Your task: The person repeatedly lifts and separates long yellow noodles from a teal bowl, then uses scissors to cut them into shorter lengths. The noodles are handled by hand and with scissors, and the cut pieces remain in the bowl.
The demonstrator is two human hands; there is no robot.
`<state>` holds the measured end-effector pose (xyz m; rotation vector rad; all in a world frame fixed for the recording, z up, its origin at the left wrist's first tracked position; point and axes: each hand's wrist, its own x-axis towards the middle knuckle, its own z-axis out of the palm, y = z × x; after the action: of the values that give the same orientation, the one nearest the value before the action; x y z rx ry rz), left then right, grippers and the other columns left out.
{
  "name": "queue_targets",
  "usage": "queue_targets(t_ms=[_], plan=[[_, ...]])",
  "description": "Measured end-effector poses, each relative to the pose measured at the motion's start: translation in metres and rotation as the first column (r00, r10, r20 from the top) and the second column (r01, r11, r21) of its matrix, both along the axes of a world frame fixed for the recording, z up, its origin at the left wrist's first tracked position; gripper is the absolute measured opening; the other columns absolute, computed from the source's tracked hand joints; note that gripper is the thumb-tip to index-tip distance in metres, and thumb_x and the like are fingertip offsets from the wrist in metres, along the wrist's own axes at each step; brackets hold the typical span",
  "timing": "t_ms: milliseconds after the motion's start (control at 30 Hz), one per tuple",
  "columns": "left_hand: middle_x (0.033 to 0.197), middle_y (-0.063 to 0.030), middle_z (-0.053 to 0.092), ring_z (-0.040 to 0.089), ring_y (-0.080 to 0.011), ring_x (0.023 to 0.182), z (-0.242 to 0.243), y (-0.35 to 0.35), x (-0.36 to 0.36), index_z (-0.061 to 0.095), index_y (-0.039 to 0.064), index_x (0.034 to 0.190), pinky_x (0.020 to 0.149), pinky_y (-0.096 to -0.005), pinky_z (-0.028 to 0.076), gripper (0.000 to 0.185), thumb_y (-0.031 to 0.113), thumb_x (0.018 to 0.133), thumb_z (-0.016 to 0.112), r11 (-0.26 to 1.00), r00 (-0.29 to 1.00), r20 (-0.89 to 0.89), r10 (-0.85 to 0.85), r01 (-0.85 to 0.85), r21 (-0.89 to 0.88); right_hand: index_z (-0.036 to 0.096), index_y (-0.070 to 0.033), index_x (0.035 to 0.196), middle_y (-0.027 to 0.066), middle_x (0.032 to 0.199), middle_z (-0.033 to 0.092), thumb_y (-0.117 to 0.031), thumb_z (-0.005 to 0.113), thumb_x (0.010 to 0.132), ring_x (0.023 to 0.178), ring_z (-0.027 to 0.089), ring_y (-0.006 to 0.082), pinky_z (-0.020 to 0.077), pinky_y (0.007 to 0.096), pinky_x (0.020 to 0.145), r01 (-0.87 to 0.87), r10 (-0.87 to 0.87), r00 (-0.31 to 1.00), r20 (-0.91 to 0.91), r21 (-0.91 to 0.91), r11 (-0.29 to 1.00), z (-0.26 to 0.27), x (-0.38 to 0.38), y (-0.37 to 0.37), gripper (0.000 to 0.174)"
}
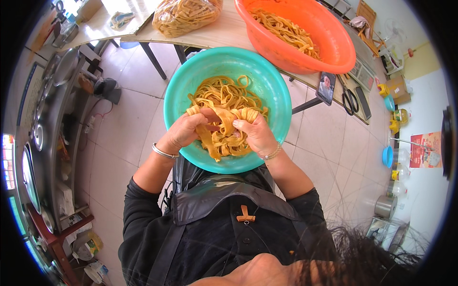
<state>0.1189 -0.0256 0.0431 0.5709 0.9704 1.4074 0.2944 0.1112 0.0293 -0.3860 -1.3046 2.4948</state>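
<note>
A green plastic basin (275, 103) sits at my lap, holding a tangle of long, yellow-brown noodle-like strips (223, 89). Over it, my left hand (186, 130) has strips looped across its fingers, and one flat strip hangs down beside them. My right hand (257, 134) grips a folded bundle of strips (247, 114), its thumb pressed on top. A wide strip (224, 119) spans the space between both hands. Parts of my fingers are hidden by the strips.
A wooden table (229, 30) beyond the basin bears an orange basin (293, 60) of strips and a plastic bag (186, 16) of more. A phone (326, 88) and black-handled scissors (350, 101) lie near its right edge. Metal shelving (77, 107) stands left; several oil bottles (400, 116) line the right wall.
</note>
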Motion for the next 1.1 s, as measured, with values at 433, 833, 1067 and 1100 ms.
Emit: queue_targets(t_ms=[433,833,1067,1100], plan=[[0.062,0.0004,0.052,0.047,-0.0065,0.06,0.002,0.004,0.037,0.059,-0.001,0.075,0.052,-0.0269,0.041,0.01,0.005,0.081,0.064,0.965,0.647,-0.739,0.189,-0.262,0.017,0.061,0.006,0.113,0.0046,0.105,0.065,-0.001,0.057,0.091,0.093,0.061,0.0087,0.051,0.0248,0.083,0.01,-0.027,0.998,0.06,0.268,0.963,0.004,-0.005,-0.014,0.024],[0.059,0.0011,0.052,0.048,-0.0075,0.05,-0.079,-0.013,-0.025,0.057,0.002,0.072,0.045,-0.0257,0.039,0.011,0.007,0.082,0.058,0.816,0.634,-0.685,0.358,-0.57,-0.101,0.063,-0.003,0.095,0.0036,0.091,0.064,-0.016,0.058,0.086,0.081,0.061,0.0151,0.0492,0.0317,0.083,0.125,-0.139,0.986,-0.09,-0.14,0.982,0.007,0.014,-0.008,0.017],[0.074,-0.0073,0.059,0.058,-0.0187,0.065,-0.114,-0.133,-0.167,0.058,0.003,0.085,0.054,-0.033,0.047,0.013,0.013,0.088,0.051,0.303,0.392,-0.318,0.863,-0.906,-0.294,0.055,0.0,0.097,0.0021,0.093,0.057,-0.018,0.056,0.09,0.05,0.036,-0.0004,0.03,0.019,0.049,0.392,-0.484,0.807,-0.337,-0.306,0.867,-0.001,0.141,0.123,0.019],[0.079,-0.0083,0.06,0.059,-0.0217,0.068,-0.115,-0.144,-0.182,0.058,0.003,0.09,0.057,-0.0321,0.048,0.012,0.012,0.089,0.051,0.229,0.294,-0.165,0.941,-0.916,-0.328,0.055,0.002,0.099,0.0038,0.098,0.058,-0.015,0.055,0.091,0.05,0.036,-0.0007,0.0298,0.0185,0.05,0.431,-0.511,0.786,-0.349,-0.284,0.857,-0.003,0.158,0.139,0.019]])
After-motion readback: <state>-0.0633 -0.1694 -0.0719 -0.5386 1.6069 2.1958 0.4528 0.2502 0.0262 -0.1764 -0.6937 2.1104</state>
